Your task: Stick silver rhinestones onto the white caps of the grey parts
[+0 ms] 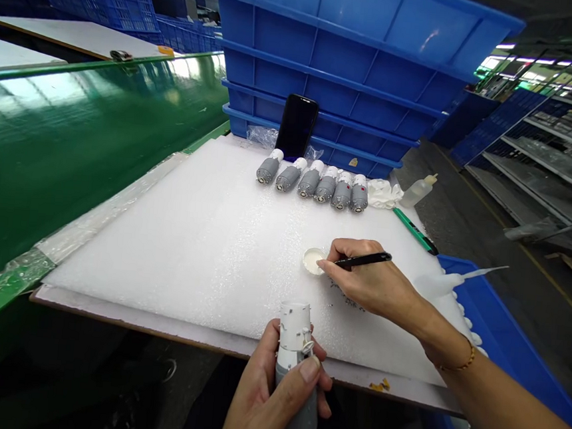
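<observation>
My left hand [270,393], closed, holds a white-and-grey toy spacecraft module [294,325] upright at the table's front edge, thumb pressed on its side near a small white dish-shaped part. In a pen grip, my right hand [361,274] holds a slim black pen-like tool [365,259]. Its fingertips are at a small round white cap [312,261] with whitish content; the tool's tip is hidden by the fingers. Tiny dark parts [351,303] lie beneath the right hand. Several similar grey-and-white modules [310,180] lie in a row at the back of the white foam sheet [173,245].
Stacked blue crates [329,65] stand behind, with a dark phone [297,125] leaning on them. At right are a crumpled tissue [384,194], a squeeze bottle [418,190], a green marker [415,230], a needle-tipped bottle [440,285] and a blue bin [514,354]. A green conveyor side [99,118] borders the left.
</observation>
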{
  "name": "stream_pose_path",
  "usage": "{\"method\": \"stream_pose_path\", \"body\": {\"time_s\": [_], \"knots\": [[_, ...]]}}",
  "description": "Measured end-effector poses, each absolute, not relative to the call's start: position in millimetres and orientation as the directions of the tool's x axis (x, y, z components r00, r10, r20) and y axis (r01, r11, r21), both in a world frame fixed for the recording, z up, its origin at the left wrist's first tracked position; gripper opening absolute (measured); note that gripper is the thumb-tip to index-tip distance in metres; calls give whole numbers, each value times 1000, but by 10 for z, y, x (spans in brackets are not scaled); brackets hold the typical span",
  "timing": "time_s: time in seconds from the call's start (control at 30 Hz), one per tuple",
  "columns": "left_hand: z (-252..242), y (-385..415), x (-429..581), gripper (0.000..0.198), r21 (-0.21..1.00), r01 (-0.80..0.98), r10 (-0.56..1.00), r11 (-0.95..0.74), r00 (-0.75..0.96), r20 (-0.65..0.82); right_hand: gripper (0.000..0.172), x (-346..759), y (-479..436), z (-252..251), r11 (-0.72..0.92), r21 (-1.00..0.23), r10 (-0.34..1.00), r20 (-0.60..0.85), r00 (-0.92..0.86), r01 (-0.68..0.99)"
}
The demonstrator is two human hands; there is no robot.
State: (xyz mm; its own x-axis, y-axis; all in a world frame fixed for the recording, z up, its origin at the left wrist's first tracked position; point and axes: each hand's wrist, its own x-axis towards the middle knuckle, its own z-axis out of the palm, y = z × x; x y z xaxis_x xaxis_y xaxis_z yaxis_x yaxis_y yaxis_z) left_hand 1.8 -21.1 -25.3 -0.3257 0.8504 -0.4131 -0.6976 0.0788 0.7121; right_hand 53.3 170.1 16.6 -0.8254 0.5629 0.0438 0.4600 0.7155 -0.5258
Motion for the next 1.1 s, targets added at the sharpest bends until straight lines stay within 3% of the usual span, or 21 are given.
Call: {"method": "stream_pose_path", "body": {"time_s": [0.2, 0.4, 0.63, 0.87, 1.1], "knots": [[-250, -222, 40, 35, 669, -743, 844, 16, -349, -408, 27, 587, 1664, 236, 705, -559, 566, 71, -821, 437], [-258, -204, 32, 31, 584, -809, 834, -63, -364, -415, 30, 724, 1603, 272, 680, -638, 609, 218, -763, 361], [-295, -187, 48, 30, 426, -899, 896, -99, -268, -355, 32, 1044, 1210, 330, 398, -884, 726, 139, -674, 246], [-272, -185, 94, 31, 477, -878, 883, -40, -254, -394, 26, 1068, 931, 259, 269, -960, 763, 168, -624, 71], [-258, -172, 143, 25, 532, -846, 888, -26, -264, -376, 29, 1099, 940, 229, 314, -940, 733, 149, -664, 136]]}}
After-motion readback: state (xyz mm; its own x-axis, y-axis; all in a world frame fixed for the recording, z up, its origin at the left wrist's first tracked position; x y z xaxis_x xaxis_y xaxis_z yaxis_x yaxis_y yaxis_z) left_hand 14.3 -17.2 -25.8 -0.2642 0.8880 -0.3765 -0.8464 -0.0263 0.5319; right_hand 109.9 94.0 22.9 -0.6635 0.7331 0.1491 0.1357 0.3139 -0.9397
